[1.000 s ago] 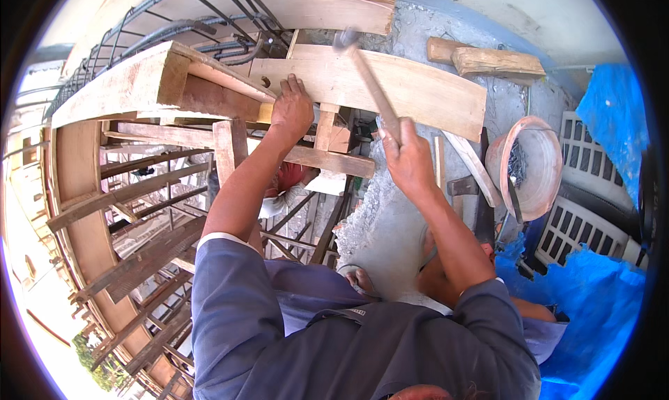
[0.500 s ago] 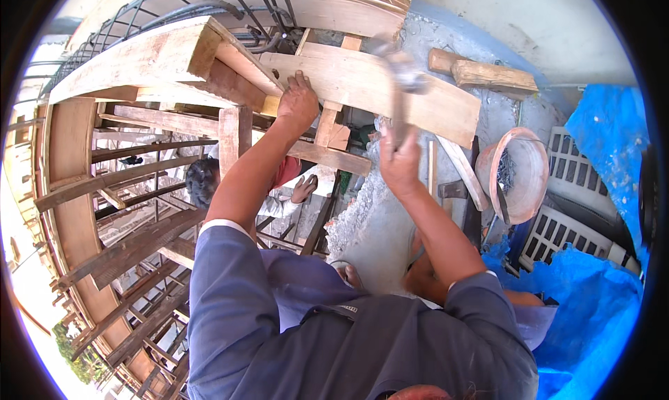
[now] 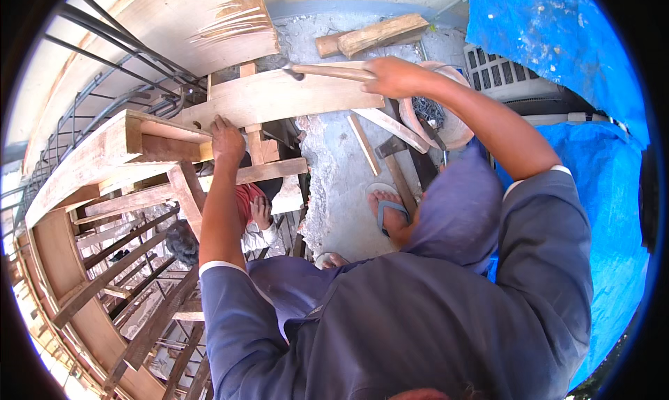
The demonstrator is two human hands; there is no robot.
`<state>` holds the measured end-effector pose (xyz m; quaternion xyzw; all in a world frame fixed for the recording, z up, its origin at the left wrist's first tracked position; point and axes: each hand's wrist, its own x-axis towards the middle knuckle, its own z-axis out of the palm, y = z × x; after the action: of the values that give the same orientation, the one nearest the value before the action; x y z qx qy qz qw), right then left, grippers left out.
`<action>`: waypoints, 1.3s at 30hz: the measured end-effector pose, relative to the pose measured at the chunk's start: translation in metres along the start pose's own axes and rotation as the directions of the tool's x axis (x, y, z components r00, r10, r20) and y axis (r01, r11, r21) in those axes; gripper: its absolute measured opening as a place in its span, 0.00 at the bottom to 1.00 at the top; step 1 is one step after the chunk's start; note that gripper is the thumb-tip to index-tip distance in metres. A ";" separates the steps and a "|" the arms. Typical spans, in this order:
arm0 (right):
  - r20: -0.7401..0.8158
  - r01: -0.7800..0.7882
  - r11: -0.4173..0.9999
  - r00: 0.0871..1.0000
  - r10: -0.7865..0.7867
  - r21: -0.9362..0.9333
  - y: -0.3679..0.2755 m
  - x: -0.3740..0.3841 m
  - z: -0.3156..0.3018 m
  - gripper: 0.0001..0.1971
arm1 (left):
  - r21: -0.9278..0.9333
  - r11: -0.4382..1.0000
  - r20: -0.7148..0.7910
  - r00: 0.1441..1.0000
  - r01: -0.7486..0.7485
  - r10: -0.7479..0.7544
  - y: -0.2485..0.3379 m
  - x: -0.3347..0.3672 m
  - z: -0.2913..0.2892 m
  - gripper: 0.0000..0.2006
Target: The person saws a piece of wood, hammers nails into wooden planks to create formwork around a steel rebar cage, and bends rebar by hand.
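A long pale wooden board lies across the timber framing. At its lower edge my left hand rests with fingers stretched onto the wood; the thumb is hard to make out. Closed round the end of a hammer's wooden handle is my right hand, above the board's right end. The hammer lies nearly level over the board, its head to the left. Whether the head touches the wood, I cannot tell. Beside my left hand stands a boxed wooden form with an upright post.
Below the framing is another person's hand. A bucket of nails stands right, near a second wooden-handled tool and loose wood strips. Steel bars rise at upper left. Blue tarp covers the right. Broken concrete edges the drop.
The hammer, blurred and upright before, now lies sideways over the board. My right hand has moved up and outward with it. My left hand stays on the board; the whole view has shifted.
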<state>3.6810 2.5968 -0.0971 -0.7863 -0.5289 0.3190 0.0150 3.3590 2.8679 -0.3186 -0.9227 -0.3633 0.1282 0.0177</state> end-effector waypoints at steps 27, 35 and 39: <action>0.167 -0.168 0.125 0.986 0.018 0.978 0.076 -0.130 0.217 0.17 | -0.951 0.127 0.252 0.946 0.281 -0.203 0.137 -0.187 -0.053 0.07; -0.540 0.382 0.798 0.837 -0.086 0.465 0.092 -0.045 0.031 0.19 | -0.889 0.184 0.375 0.898 0.418 -0.230 0.203 -0.300 0.077 0.17; -0.539 -0.114 0.988 0.841 0.042 -0.100 0.166 0.061 0.011 0.27 | -0.725 -0.274 0.685 0.702 0.632 -0.194 0.252 -0.290 0.022 0.19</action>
<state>3.8261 2.5717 -0.1953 -0.8642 -0.4906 0.0527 0.0986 3.3171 2.4856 -0.3071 -0.4021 -0.6329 -0.0499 -0.6598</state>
